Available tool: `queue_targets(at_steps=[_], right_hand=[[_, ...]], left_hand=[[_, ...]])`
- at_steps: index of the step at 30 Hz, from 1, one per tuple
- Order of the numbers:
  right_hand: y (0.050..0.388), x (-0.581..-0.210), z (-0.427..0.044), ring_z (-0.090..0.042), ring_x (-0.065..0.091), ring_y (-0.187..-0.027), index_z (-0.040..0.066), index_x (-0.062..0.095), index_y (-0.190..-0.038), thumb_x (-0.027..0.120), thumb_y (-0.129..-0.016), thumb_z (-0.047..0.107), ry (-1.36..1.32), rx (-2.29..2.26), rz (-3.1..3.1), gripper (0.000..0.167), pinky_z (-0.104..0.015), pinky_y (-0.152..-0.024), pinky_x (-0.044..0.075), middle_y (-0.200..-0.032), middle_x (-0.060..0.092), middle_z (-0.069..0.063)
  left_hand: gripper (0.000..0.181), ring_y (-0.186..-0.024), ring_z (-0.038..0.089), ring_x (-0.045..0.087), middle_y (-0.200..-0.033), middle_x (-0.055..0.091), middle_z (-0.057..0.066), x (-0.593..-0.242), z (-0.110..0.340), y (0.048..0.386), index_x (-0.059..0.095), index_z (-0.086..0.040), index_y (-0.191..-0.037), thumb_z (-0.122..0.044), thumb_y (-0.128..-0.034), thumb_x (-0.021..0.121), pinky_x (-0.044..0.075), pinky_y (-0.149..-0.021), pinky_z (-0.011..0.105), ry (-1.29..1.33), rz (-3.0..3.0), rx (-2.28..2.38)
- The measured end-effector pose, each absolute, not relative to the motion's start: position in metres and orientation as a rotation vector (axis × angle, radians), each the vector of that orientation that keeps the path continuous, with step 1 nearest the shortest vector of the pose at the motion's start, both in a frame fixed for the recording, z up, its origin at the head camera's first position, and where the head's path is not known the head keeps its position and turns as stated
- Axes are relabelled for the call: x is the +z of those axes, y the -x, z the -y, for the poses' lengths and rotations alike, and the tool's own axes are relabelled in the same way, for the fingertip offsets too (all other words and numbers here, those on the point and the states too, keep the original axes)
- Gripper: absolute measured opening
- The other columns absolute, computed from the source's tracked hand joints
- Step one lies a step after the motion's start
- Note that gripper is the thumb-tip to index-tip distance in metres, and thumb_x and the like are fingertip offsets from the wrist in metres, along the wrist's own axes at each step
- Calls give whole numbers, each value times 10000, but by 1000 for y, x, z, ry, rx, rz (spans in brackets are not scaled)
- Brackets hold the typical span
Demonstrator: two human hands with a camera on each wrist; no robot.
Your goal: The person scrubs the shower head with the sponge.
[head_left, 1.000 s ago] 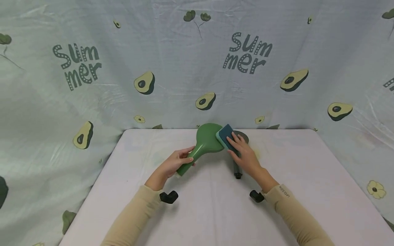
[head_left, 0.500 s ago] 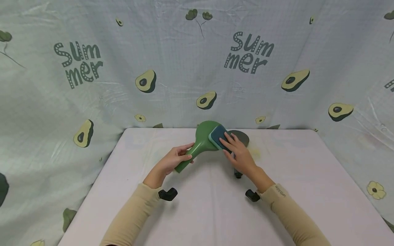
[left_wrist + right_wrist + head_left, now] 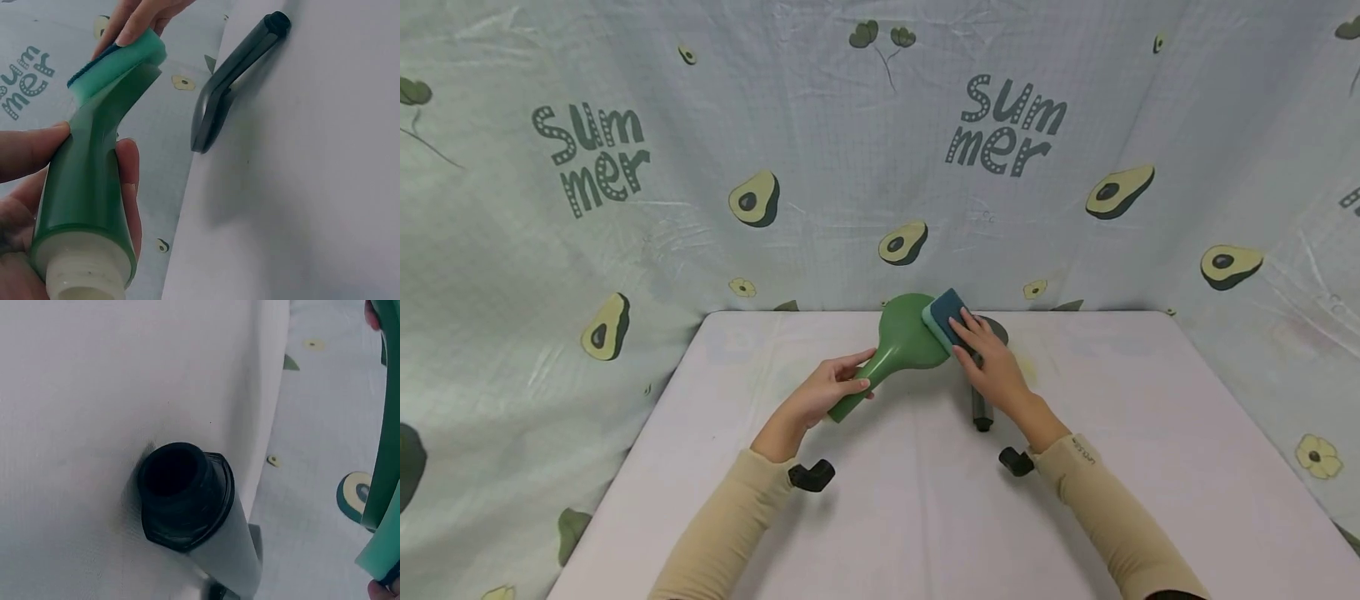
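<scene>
A green handheld shower head [image 3: 904,337] is tilted above the table, its broad head up and to the right. My left hand [image 3: 823,392] grips its handle; the left wrist view shows the pale threaded end of the handle [image 3: 81,187] toward the camera. My right hand [image 3: 1000,375] holds a sponge [image 3: 946,315], dark blue on one face and teal on the other. The teal side [image 3: 134,59] lies against the head's face near its right edge. Behind the right hand, a dark grey shower head [image 3: 982,410] lies on the table, partly hidden.
The white-covered table [image 3: 880,517] reaches back to a hanging cloth [image 3: 820,125] printed with avocados. Close in the right wrist view is the grey shower head's black threaded end [image 3: 178,481]. A black camera mount [image 3: 811,476] sits at the left wrist, another [image 3: 1017,461] at the right.
The right hand slid the sponge leftward across the green shower head, then back right and slightly up to its edge. The left hand keeps its grip with little movement.
</scene>
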State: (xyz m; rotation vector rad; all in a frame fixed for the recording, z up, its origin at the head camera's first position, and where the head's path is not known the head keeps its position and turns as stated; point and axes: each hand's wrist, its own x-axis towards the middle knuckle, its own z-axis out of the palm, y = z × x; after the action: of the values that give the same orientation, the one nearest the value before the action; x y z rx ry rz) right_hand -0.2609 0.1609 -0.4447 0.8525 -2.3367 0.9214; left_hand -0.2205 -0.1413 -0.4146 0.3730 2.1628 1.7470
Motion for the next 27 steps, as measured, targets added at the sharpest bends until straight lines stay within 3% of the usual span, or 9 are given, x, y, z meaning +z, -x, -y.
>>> queue_targets(at_steps=[7,16,22,27], right_hand=[[256,-442,-149,-531,362,-1407,2,576,-1441,713,-959,81,-906,845,2341,508,-667,-1079,344,-1538,437,-240],[252,-438,-131,-514,429,-1369,17,640,-1379,770,-909,104,-1175,642,2171,496,-639,-1047,403,-1478,510,-255],[265,-439,-146,-516,396,-1392,-1,602,-1416,750,-917,55,-979,822,2264,523,-637,-1076,371,-1516,469,-242],[265,-449,-155,-494,362,-1424,-3,556,-1457,697,-967,63,-786,932,2363,514,-624,-1109,336,-1553,426,-221]], left_hand=[[566,-946,228,688,-1296,618,286,-414,138,222,382,-2,-1566,-22,-1033,572,488,-845,336,-383,-2157,1749],[569,-1074,465,652,-1356,581,315,-420,135,221,356,14,-1571,-43,-1043,558,505,-843,339,-396,-2135,1763],[563,-1070,452,657,-1348,589,307,-415,137,219,370,7,-1568,-30,-1039,557,502,-873,362,-371,-2151,1771],[562,-995,344,695,-1344,594,301,-416,140,215,384,6,-1562,-16,-1032,568,500,-858,352,-329,-2138,1775]])
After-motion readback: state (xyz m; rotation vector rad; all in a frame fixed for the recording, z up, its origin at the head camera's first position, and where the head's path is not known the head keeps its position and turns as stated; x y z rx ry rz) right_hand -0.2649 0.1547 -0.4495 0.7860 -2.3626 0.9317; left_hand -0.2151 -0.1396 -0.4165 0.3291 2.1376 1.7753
